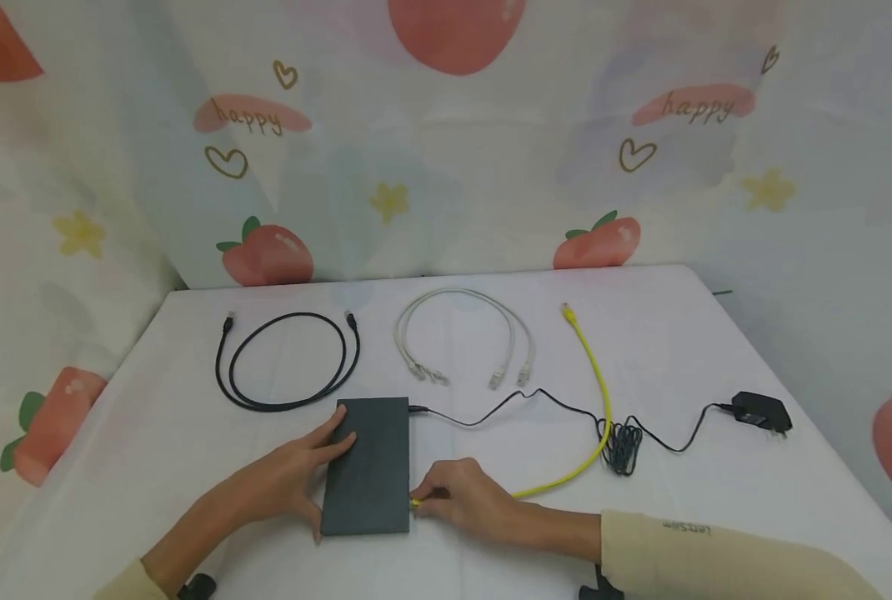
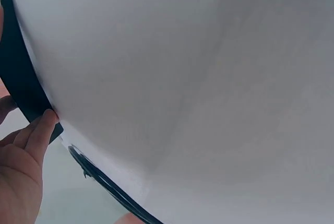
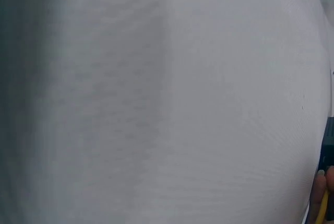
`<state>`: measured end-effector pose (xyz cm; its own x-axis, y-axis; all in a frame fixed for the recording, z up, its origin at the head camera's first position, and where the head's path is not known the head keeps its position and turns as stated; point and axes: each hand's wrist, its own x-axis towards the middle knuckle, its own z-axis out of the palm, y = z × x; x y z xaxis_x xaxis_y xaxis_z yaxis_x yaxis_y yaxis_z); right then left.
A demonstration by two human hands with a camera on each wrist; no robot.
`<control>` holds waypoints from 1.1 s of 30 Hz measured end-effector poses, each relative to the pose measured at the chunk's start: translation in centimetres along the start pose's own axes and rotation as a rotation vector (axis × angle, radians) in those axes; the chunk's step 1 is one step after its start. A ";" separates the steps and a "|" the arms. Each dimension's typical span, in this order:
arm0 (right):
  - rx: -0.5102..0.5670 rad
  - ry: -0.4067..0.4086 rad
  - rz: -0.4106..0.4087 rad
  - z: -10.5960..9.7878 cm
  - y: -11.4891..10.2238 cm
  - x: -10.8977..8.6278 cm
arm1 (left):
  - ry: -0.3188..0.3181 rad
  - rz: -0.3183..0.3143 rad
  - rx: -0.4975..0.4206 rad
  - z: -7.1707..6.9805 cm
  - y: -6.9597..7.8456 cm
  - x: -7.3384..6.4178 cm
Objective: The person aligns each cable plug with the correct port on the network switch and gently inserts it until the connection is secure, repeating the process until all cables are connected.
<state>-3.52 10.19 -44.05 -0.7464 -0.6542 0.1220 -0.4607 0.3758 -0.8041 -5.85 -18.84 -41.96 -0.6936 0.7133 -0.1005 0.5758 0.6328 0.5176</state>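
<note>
A flat dark grey network box (image 1: pixel 367 467) lies on the white table. My left hand (image 1: pixel 284 479) holds its left side, two fingers over the upper part and the thumb at the lower left corner; the left wrist view shows the fingers (image 2: pixel 39 135) against the box's edge. My right hand (image 1: pixel 464 500) pinches the plug end of a yellow Ethernet cable (image 1: pixel 599 375) at the box's lower right edge. How deep the plug sits in the port is hidden by the fingers. In the right wrist view, fingertips (image 3: pixel 317 190) and yellow cable (image 3: pixel 323 208) show at the edge.
From the box's upper right side a thin black cord (image 1: pixel 483 417) runs through a tied bundle (image 1: pixel 622 450) to a power adapter (image 1: pixel 761 412). A coiled black Ethernet cable (image 1: pixel 288 407) lies back left, grey cables (image 1: pixel 461 292) back middle. A patterned cloth (image 1: pixel 446 167) hangs behind.
</note>
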 end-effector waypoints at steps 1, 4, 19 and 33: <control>0.001 0.003 0.010 0.1 0.0 0.0 | -0.001 0.000 0.002 0.0 0.0 0.0; 0.006 0.014 0.036 0.2 -0.1 -0.1 | -0.010 -0.004 -0.004 -0.1 0.1 0.1; -0.009 -0.031 0.100 0.3 -0.6 0.1 | -0.077 -0.049 0.031 -0.2 0.4 -0.2; -0.315 -0.057 -0.014 -1.8 -1.1 -0.4 | -0.065 -0.070 -0.069 0.0 1.0 -0.9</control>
<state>-3.57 11.23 -42.21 -0.7150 -0.6930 0.0922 -0.6037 0.5455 -0.5813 -4.71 -18.85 -41.34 -0.7002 0.6878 -0.1918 0.4945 0.6608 0.5647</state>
